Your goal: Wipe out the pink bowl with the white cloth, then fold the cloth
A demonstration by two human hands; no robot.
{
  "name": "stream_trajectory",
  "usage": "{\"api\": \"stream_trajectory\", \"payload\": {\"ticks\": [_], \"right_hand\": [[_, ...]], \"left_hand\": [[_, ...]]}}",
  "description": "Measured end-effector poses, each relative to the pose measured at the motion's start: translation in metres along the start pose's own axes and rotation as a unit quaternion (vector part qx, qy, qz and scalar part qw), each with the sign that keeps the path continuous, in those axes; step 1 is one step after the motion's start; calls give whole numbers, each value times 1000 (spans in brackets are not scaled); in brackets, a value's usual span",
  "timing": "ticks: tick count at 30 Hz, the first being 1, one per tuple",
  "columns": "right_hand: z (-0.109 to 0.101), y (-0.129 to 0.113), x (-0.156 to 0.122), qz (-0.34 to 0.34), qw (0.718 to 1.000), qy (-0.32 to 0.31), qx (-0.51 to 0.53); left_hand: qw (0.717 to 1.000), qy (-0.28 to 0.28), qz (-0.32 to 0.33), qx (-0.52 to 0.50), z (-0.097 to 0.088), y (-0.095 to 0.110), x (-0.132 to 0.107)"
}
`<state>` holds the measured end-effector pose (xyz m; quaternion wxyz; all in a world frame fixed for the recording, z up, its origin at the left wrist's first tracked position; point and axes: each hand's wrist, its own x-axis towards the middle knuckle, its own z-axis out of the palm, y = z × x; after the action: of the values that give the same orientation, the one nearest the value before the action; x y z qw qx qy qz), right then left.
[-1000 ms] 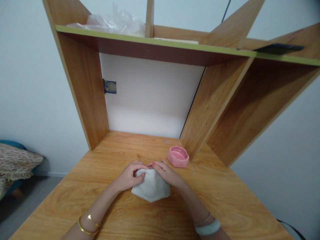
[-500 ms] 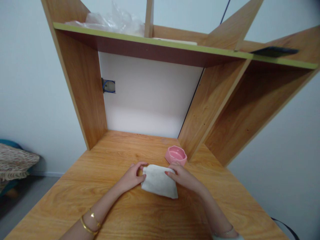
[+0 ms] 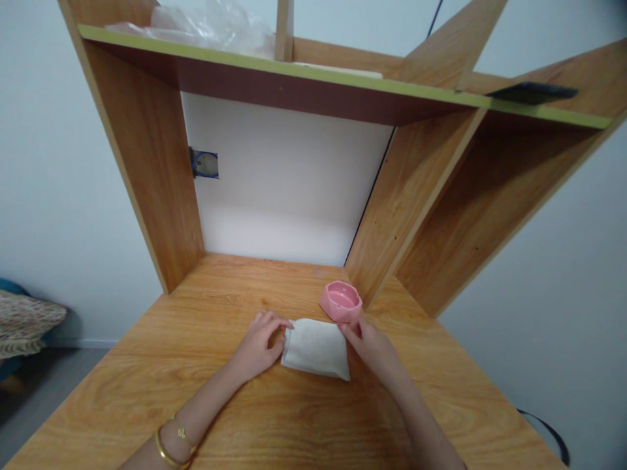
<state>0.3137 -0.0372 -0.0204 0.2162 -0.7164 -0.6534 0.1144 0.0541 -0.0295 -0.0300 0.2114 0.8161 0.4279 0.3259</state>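
Note:
A folded white cloth (image 3: pixel 316 349) lies flat on the wooden desk, roughly rectangular. My left hand (image 3: pixel 259 344) rests at its left edge, the index fingertip touching the upper left corner and the thumb apart from it by the side. At the cloth's upper right corner, my right hand (image 3: pixel 371 346) pinches the edge between thumb and finger; its other fingers are partly hidden. Just behind that hand stands a pink faceted bowl (image 3: pixel 341 301), which looks like an ashtray.
The wooden desk (image 3: pixel 235 418) runs under a shelf unit with upright side panels (image 3: pixel 142 163). On the shelf (image 3: pixel 294 91) above lie a clear plastic bag (image 3: pixel 210 29) and a dark flat object (image 3: pixel 533 93). A socket opening (image 3: pixel 204 164) shows in the back panel.
My right thumb has moved from the cloth's top face to its upper right corner. The cloth now lies flatter and straighter. The left hand has shifted slightly outward. The view has tilted a little.

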Motion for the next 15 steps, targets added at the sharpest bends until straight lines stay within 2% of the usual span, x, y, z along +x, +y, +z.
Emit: {"api": "stream_trajectory", "payload": {"ticks": [2,4,6,11,15], "right_hand": [[-1,8,-2,38,998,-47,6],[2,14,-5,30,992,-112,40],[7,16,-6,25,988,-141,54],[17,11,-7,42,994,-101,24],[7,27,-3,38,992,-102,57]], "left_hand": [[999,-32,13,22,-3,4,0],[997,-63,13,42,-3,6,-1],[994,-88,4,59,0,5,-2],[992,-93,5,80,2,3,-5],[994,-67,17,81,-1,1,-5]]}}
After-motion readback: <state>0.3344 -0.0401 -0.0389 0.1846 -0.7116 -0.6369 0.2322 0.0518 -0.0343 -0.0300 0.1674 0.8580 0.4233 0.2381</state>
